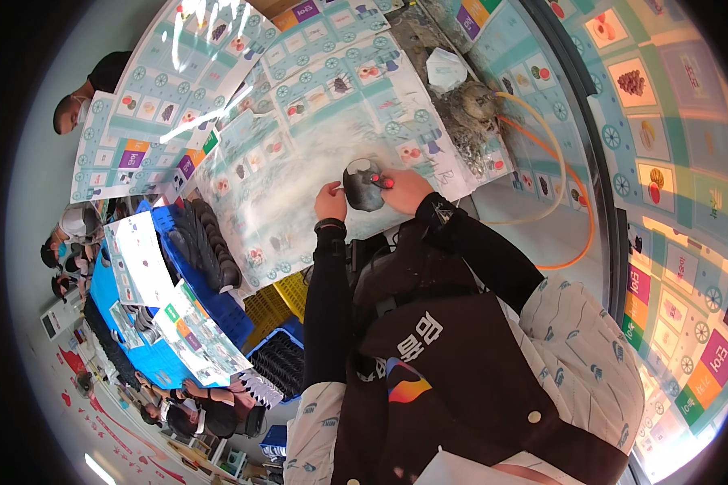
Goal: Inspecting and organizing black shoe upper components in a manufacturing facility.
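Observation:
A dark, rounded oval piece (363, 192) with a pale patch at its upper end is held above the dusty, patterned work surface. My left hand (330, 202) is closed at its left edge, thumb and fingertips against it. On its right side my right hand (406, 191) is curled round a small red-and-black tool (386, 183), which lies against the dark piece. The tool's far end is too small to make out, and its grip is partly hidden by my fingers. Both forearms wear black sleeves.
A blue crate (239, 323) of stacked black curved pieces (206, 242) stands left, beside yellow crates (287, 297). A crumpled white item (446, 69) lies at the dusty back right corner. An orange hose (584, 218) and a pale hose loop down at right. Upright patterned panels (178, 81) enclose the surface; people sit further left.

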A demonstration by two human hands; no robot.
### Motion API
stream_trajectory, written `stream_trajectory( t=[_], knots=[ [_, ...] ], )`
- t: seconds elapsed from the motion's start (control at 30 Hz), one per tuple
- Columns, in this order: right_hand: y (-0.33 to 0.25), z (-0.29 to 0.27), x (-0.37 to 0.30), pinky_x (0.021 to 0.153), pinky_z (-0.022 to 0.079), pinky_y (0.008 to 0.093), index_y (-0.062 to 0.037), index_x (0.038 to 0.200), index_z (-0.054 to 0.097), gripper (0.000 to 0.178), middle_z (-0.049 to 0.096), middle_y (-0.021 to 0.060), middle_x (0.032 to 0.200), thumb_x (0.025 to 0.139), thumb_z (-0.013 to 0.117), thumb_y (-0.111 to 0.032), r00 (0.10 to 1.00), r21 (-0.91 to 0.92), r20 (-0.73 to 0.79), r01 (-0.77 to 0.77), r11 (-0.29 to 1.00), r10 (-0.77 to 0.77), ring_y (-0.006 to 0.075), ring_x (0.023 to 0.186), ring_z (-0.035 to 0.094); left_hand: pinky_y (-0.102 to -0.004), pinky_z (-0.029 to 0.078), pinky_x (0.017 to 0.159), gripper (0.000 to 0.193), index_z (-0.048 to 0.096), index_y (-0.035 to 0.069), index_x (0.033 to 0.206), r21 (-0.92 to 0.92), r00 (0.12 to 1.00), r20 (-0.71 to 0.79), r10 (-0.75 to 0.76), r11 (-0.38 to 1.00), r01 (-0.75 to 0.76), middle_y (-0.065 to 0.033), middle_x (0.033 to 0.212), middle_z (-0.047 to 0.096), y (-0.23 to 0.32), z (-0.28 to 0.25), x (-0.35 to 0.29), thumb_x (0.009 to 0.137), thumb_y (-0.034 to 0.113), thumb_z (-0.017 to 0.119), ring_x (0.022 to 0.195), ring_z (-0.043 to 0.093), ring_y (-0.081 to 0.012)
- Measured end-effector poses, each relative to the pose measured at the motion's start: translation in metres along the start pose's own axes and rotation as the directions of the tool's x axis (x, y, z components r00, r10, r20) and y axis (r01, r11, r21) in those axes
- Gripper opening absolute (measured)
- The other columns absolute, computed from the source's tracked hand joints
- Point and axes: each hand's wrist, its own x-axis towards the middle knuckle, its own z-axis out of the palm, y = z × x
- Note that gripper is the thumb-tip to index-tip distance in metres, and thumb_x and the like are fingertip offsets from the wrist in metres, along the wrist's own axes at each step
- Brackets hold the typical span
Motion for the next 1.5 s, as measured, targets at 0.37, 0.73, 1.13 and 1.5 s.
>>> stream_trajectory(
  t=[0.37, 0.73, 1.13, 1.5],
  knots=[
    [-0.006, 0.001, 0.005, 0.082, 0.049, 0.0537, -0.0037, 0.095, 0.067, 0.026, 0.068, 0.0248, 0.092, 0.08, 0.056, -0.022, 0.997, 0.004, 0.047, 0.057, 0.998, -0.057, 0.0458, 0.092, 0.063, -0.0336, 0.054, 0.08, 0.029, 0.073, 0.005, 0.111, -0.107, 0.998, 0.017, -0.056, 0.993, 0.058, -0.0108, 0.095, 0.078, -0.014, -0.007, -0.004, 0.085, 0.018, 0.066, 0.087, 0.073, -0.0237],
    [-0.006, 0.012, 0.015, 0.082, 0.05, 0.0532, -0.0039, 0.095, 0.068, 0.026, 0.068, 0.0249, 0.092, 0.079, 0.056, -0.021, 0.994, 0.002, -0.004, 0.108, 0.994, -0.108, 0.0461, 0.092, 0.063, -0.0356, 0.054, 0.084, 0.029, 0.072, 0.005, 0.113, -0.125, 0.998, -0.054, -0.035, 0.992, 0.028, -0.0123, 0.098, 0.077, -0.033, -0.029, 0.0, 0.087, 0.013, 0.064, 0.093, 0.073, -0.0242],
    [-0.001, 0.001, 0.012, 0.082, 0.051, 0.05, -0.0058, 0.104, 0.07, 0.032, 0.069, 0.0247, 0.094, 0.078, 0.061, -0.022, 0.957, -0.02, 0.242, 0.172, 0.985, -0.162, 0.0437, 0.094, 0.065, -0.0331, 0.054, 0.085, 0.027, 0.071, 0.003, 0.113, -0.298, 0.992, -0.1, -0.073, 0.954, 0.041, -0.0114, 0.099, 0.077, -0.062, -0.052, -0.001, 0.089, 0.011, 0.061, 0.092, 0.073, -0.0224],
    [0.001, -0.032, 0.012, 0.084, 0.052, 0.0457, -0.0087, 0.113, 0.07, 0.038, 0.072, 0.0198, 0.098, 0.077, 0.061, -0.021, 0.891, -0.182, 0.439, 0.21, 0.961, -0.112, 0.0393, 0.095, 0.067, -0.0344, 0.053, 0.08, 0.036, 0.067, 0.001, 0.119, -0.319, 0.959, -0.239, -0.153, 0.945, 0.071, -0.011, 0.096, 0.075, -0.037, -0.056, -0.019, 0.09, 0.022, 0.066, 0.087, 0.07, -0.0231]
  ],
)
